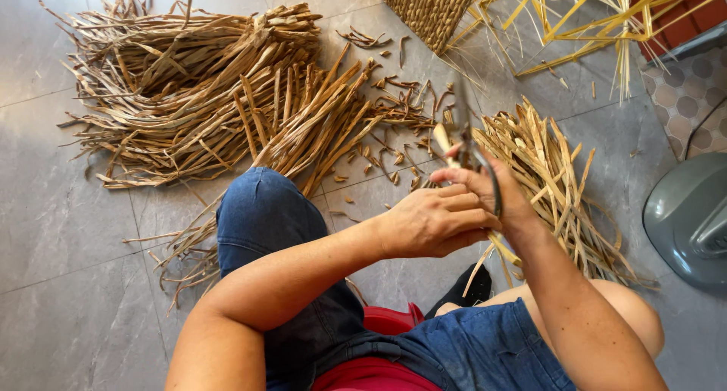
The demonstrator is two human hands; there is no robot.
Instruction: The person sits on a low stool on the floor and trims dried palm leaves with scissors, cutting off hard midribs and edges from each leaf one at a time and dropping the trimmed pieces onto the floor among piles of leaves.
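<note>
A seated person in blue denim worked over a grey tiled floor, both hands meeting just above the knees. The left hand was clenched around a pale dried stalk, whose tip rose just beyond its knuckles, while the right hand gripped dark scissors, blades pointing up and away beside that stalk (whether the blades were apart could not be told through the blur). Directly beyond and to the right of the right hand lay a small bundle of cut stalks; well to the left of the left hand sprawled a large heap of brown dried stalks. Short trimmed scraps littered the floor just ahead of both hands, with a woven basket farther off.
</note>
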